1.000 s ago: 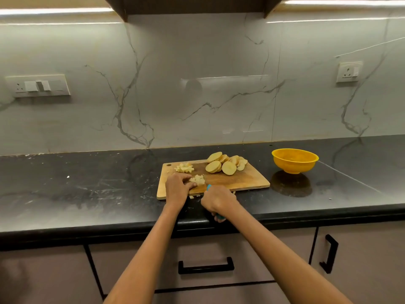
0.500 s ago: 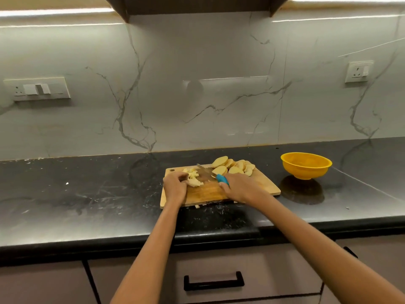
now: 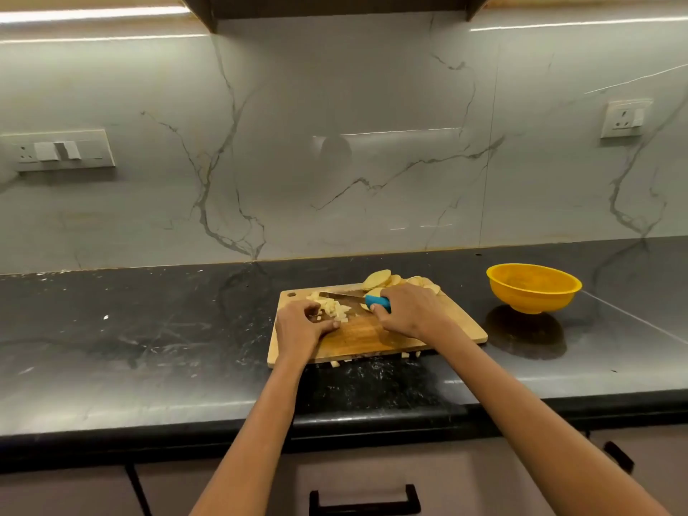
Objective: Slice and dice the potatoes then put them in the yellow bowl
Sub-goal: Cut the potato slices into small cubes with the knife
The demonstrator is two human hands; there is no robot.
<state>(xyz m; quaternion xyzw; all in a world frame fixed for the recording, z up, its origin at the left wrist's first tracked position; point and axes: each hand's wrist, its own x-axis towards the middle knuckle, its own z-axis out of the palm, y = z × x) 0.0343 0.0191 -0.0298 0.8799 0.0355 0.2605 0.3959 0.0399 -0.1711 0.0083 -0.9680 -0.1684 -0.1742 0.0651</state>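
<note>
A wooden cutting board (image 3: 376, 338) lies on the black counter. Pale diced potato (image 3: 334, 310) is heaped at its far left part. Round potato slices (image 3: 378, 280) are piled at the board's far edge, partly hidden by my right hand. My right hand (image 3: 411, 310) grips a blue-handled knife (image 3: 378, 302) whose blade points left, lying flat just behind the dice. My left hand (image 3: 301, 327) rests on the board's left side with curled fingers touching the dice. The yellow bowl (image 3: 533, 292) stands to the right of the board; no potato shows in it.
A few stray potato cubes (image 3: 335, 363) lie on the counter at the board's near edge. The marble backsplash carries a switch plate (image 3: 63, 150) at left and a socket (image 3: 625, 119) at right. Drawer handles (image 3: 365, 502) sit below the counter edge.
My right hand has moved from the board's near edge to its far side, turning the knife so the blade points left behind the dice. My left hand stayed by the dice.
</note>
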